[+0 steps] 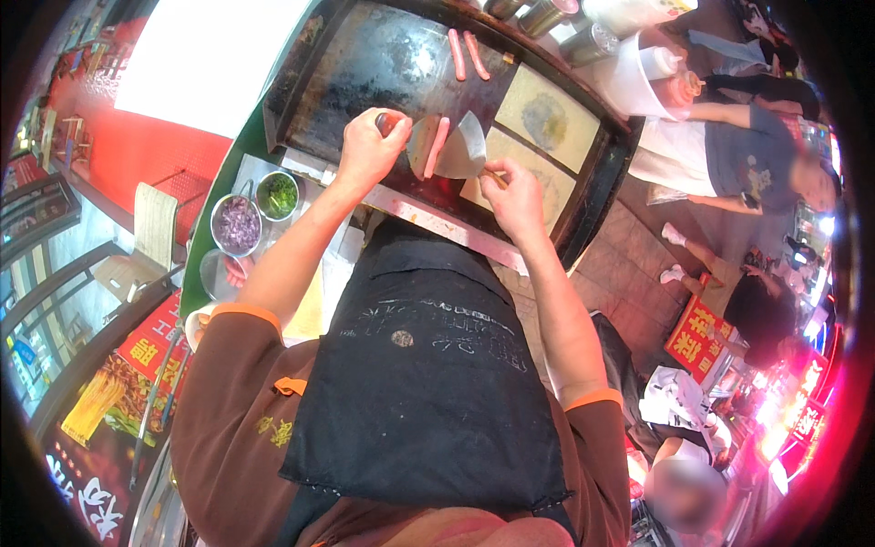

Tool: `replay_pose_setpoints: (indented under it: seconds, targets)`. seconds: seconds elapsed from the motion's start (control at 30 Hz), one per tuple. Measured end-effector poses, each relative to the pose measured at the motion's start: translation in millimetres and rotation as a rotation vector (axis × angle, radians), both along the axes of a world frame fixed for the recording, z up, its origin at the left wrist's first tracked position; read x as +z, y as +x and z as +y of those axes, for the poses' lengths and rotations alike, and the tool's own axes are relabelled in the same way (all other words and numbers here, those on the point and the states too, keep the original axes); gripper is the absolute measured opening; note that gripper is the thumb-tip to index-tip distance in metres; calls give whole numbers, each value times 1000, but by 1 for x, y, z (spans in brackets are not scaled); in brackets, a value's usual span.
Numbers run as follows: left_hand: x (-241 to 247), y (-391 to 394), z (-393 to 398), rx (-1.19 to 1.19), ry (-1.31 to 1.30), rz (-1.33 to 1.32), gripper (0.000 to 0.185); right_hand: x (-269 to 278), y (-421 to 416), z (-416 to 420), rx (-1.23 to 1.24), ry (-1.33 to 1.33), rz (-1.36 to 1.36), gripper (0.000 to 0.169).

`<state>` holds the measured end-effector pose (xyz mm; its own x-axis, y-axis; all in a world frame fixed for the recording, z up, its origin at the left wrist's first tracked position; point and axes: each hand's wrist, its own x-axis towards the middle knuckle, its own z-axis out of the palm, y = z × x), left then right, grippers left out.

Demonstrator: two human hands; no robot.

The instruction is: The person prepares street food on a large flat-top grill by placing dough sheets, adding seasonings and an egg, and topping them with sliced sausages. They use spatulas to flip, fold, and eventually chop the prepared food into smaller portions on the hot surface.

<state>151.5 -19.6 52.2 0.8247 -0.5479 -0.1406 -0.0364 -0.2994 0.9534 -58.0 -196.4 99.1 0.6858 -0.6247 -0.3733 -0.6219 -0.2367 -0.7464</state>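
My left hand (372, 147) is closed on the handle of a metal scraper (422, 145) whose blade stands over the griddle (328, 102). In my right hand (516, 198) is the short handle of a second scraper with a broad, rounded metal blade (465, 150). One pink sausage (437, 147) lies between the two blades. Farther up the griddle are two more sausages (456, 55), side by side. Square pale sheets of dough (547, 113) lie on the griddle's right part, one with a dark, greenish patch at its middle.
Left of the griddle stand a bowl of chopped purple onion (236, 225), a bowl of chopped greens (277, 195) and a clear container (222, 273) with pink pieces. Metal canisters (589, 45) and a white tub with squeeze bottles (632, 75) are beyond its right edge. People (745, 157) stand at the right.
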Motion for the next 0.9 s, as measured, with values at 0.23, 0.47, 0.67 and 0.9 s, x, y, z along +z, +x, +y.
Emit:
replay_pose_setpoints:
  seconds: [0.23,0.47,0.67,0.9]
  targets:
    - [-7,2,5,-19,17,-23,21,1,23,-13,112,-42,50,27]
    - [6,2,2,2,41,105,23,13,39,-25,166,-34,74,22]
    - [10,0,0,-35,70,-73,21,8,46,-33,200,-38,68,18]
    - [13,0,-1,-40,79,-99,19,13,67,-42,192,37,177,17]
